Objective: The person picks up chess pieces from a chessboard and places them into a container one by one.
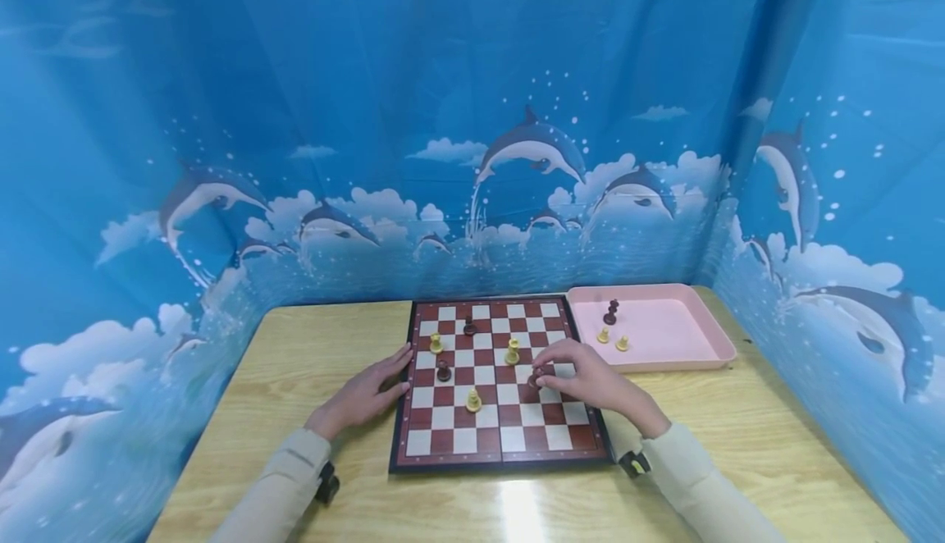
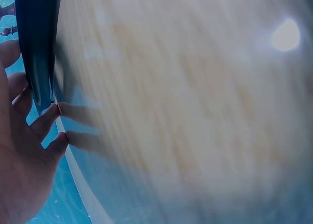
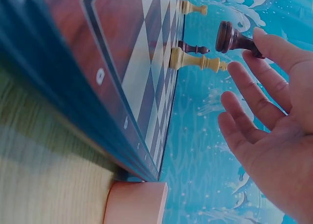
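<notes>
My right hand (image 1: 591, 377) pinches a dark chess piece (image 3: 234, 39) near its top between thumb and index finger, over the right half of the chessboard (image 1: 526, 440). In the right wrist view the piece's base hangs off the board surface, tilted, and the other fingers are spread. My left hand (image 1: 362, 395) touches the board's left edge, its fingers fairly straight. Standing on the board are a yellow chess piece (image 1: 513, 352), two more yellow ones (image 1: 436, 344) to the left, and two dark pieces (image 1: 444, 371).
A pink tray (image 1: 697, 336) stands against the board's far right side. It holds a dark chess piece (image 1: 610, 312) and two small yellow pawns (image 1: 623, 344). The wooden table (image 1: 325, 330) ends at a blue dolphin-print curtain (image 1: 413, 116) behind and at both sides.
</notes>
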Demonstrator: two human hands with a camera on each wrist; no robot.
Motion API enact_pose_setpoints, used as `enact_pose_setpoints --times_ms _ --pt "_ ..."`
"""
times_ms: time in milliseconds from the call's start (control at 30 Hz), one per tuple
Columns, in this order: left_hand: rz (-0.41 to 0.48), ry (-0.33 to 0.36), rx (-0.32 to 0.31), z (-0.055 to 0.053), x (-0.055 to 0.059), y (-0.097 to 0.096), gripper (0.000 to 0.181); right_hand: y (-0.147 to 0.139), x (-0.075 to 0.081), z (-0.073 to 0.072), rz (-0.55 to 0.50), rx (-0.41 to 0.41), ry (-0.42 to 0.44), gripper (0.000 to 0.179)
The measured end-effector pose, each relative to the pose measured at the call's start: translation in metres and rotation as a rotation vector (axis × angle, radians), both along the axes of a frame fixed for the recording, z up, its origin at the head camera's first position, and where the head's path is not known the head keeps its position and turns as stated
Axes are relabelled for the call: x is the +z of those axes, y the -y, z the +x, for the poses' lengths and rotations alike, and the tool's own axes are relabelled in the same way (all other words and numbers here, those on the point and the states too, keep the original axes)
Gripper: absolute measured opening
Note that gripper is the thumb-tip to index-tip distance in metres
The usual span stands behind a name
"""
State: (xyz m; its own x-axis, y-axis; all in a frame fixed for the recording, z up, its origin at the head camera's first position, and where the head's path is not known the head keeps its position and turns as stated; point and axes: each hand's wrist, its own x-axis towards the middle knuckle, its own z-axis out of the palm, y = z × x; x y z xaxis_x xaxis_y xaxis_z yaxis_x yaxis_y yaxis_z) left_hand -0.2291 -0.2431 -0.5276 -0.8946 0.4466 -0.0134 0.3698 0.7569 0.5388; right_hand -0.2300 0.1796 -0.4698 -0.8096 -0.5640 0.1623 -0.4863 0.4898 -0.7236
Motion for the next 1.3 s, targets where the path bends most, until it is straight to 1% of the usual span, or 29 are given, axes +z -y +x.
enact_pose_setpoints --times_ms 133,267,467,600,800,1000,1233,1300 --pt "0.003 -0.005 -0.001 0.001 0.001 0.000 0.066 -0.003 0.000 -0.001 -0.020 -0.015 0.000 0.022" --pt "0.001 0.002 0.002 0.001 0.002 -0.001 0.066 -0.008 0.000 -0.001 -0.024 -0.016 -0.031 0.019" --pt "0.001 0.007 0.003 0.001 0.002 -0.001 0.066 -0.015 0.000 -0.001 -0.020 -0.060 -0.053 0.025" --pt "-0.002 0.012 0.010 0.001 0.002 -0.001 0.066 -0.021 -0.003 -0.003 -0.022 -0.088 -0.093 0.024" --pt "0.001 0.012 0.007 0.002 0.002 -0.001 0.066 -0.030 -0.003 -0.004 -0.069 -0.100 -0.076 0.020" --pt "0.000 0.014 0.007 0.001 0.001 0.000 0.067 -0.037 -0.004 -0.005 -0.073 -0.118 -0.070 0.020" --pt "-0.008 0.021 0.010 0.000 0.001 0.000 0.067 -0.049 -0.006 -0.006 -0.054 -0.157 -0.138 0.021" --pt "-0.009 0.023 0.010 0.000 0.001 -0.001 0.067 -0.053 -0.006 -0.007 -0.055 -0.165 -0.147 0.021"
